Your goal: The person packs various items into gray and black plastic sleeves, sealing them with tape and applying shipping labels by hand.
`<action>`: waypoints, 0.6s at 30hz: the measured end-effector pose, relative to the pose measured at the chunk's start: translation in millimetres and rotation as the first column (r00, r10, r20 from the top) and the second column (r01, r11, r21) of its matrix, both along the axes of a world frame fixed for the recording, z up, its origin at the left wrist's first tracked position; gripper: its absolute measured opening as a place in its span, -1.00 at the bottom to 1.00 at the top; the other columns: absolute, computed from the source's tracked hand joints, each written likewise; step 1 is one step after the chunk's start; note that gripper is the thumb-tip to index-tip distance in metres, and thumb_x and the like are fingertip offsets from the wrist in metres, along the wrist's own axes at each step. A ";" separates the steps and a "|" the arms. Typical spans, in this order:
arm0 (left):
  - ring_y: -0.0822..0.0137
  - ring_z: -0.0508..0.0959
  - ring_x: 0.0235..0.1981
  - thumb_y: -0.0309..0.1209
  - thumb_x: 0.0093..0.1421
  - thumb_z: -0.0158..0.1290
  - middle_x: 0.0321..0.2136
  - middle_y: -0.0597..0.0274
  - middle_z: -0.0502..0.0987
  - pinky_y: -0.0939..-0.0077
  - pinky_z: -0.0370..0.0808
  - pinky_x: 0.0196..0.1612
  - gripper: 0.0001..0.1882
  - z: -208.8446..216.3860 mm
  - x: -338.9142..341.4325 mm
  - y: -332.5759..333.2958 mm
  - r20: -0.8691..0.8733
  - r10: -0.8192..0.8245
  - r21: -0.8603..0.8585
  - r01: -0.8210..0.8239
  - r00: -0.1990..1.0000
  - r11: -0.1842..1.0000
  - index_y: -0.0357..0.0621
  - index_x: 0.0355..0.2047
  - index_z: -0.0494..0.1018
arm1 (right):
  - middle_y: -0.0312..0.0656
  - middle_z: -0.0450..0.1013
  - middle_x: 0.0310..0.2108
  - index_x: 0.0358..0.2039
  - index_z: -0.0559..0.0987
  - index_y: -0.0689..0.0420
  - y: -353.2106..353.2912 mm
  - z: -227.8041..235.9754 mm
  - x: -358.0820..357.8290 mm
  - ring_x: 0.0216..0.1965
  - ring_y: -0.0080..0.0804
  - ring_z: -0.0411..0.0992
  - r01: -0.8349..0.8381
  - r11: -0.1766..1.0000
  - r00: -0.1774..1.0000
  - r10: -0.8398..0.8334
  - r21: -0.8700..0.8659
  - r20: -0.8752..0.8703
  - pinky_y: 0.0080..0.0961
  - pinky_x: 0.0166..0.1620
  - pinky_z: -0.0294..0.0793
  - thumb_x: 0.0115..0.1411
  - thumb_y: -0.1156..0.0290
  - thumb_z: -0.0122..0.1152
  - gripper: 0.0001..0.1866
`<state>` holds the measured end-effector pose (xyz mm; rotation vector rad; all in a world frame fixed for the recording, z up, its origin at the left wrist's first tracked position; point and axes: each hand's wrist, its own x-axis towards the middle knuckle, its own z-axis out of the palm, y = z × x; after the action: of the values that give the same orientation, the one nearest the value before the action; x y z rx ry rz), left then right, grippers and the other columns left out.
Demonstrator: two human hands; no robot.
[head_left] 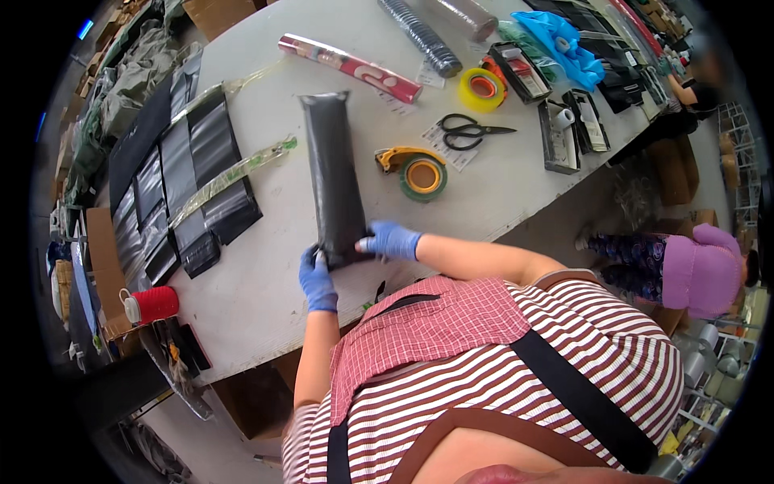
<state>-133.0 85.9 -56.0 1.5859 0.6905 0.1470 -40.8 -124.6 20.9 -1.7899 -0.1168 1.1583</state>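
A long package in black plastic (334, 169) lies on the table, one end toward me. My left hand (317, 282), in a blue glove, grips the near left corner with thumb and fingers. At the near right side my right hand (391, 241), also gloved in blue, is closed on the plastic. Right of the package is a yellow tape dispenser (393, 156) with a roll of green tape (423, 179). Black-handled scissors (472, 131) rest beyond it, blades pointing right.
Flat black plastic bags (193, 161) bound with clear tape cover the table's left. A red spool (153, 305) stands at the left edge. Farther back are a red printed roll (351, 68), yellow tape (480, 89), open black boxes (562, 137) and blue plastic (564, 48). Other people stand at right.
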 end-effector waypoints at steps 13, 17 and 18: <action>-0.18 0.18 0.26 -0.10 -0.04 0.30 0.24 -0.20 0.17 0.07 0.13 0.30 -0.01 78.2 9.9 -80.5 -0.341 -0.233 0.845 0.406 0.911 0.348 -0.20 0.31 0.07 | -0.02 0.45 -0.18 -0.31 0.56 0.11 -200.7 -43.5 103.0 -0.12 -0.06 0.41 0.323 0.891 0.358 0.198 -0.320 0.913 -0.21 -0.03 0.42 0.02 0.17 0.27 -0.69; -0.15 0.19 0.26 -0.17 -0.02 0.30 0.25 -0.20 0.17 0.13 0.13 0.32 -0.03 55.9 3.4 -79.9 -0.184 -0.153 0.877 0.232 0.971 0.420 -0.24 0.31 0.05 | -0.11 0.48 -0.20 -0.30 0.59 0.05 -189.1 -42.1 111.6 -0.13 -0.16 0.44 0.257 0.833 0.399 0.371 -0.490 0.839 -0.25 -0.09 0.47 0.07 0.25 0.19 -0.78; -0.14 0.20 0.26 -0.18 0.00 0.28 0.24 -0.20 0.17 0.13 0.13 0.31 -0.05 56.2 5.9 -80.2 -0.181 -0.133 0.850 0.223 0.974 0.478 -0.25 0.30 0.06 | -0.12 0.48 -0.21 -0.30 0.60 0.05 -189.5 -45.4 110.5 -0.13 -0.17 0.44 0.252 0.821 0.410 0.390 -0.513 0.825 -0.26 -0.10 0.47 0.08 0.26 0.17 -0.79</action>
<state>-127.1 5.8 0.2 2.6742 0.5168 0.3046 69.7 -314.2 -24.4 -2.8584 -0.5580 0.0327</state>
